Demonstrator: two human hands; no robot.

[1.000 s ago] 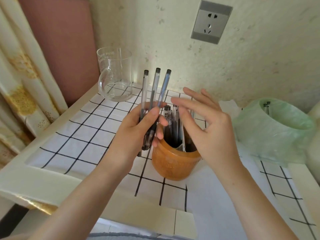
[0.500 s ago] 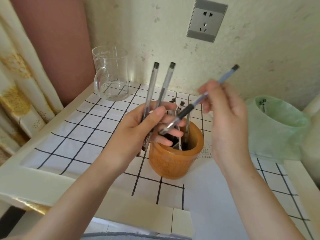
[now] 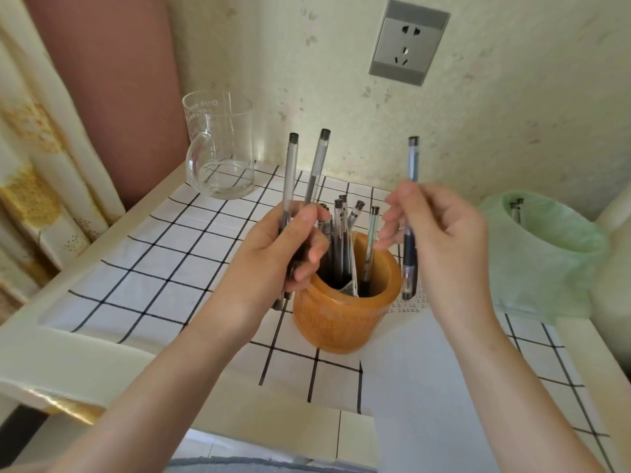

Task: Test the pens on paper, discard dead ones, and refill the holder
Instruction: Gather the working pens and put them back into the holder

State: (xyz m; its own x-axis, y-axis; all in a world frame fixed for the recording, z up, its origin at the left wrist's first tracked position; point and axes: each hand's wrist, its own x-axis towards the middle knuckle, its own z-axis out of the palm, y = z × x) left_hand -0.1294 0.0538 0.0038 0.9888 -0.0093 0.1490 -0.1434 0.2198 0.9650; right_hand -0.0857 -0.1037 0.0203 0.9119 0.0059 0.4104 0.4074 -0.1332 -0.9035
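Note:
An orange-brown pen holder (image 3: pixel 345 319) stands on the checked cloth with several pens (image 3: pixel 341 233) upright inside it. My left hand (image 3: pixel 283 254) grips two clear pens (image 3: pixel 290 179) upright, just left of the holder. Right of the holder, my right hand (image 3: pixel 440 240) pinches one blue-grip pen (image 3: pixel 411 213), held almost vertical with its tip down near the holder's right rim. A white sheet of paper (image 3: pixel 426 370) lies in front of the holder and to its right, with small scribbles near its top edge.
A clear glass mug (image 3: pixel 222 148) stands at the back left. At the right, a bin lined with a green bag (image 3: pixel 546 254) holds a couple of pens. A wall socket (image 3: pixel 408 46) is above. Curtains hang at the left, beyond the table's edge.
My right hand took one pen out of the bundle in my left hand and swung it from slanted to nearly vertical, right of the holder. My left hand now holds two pens.

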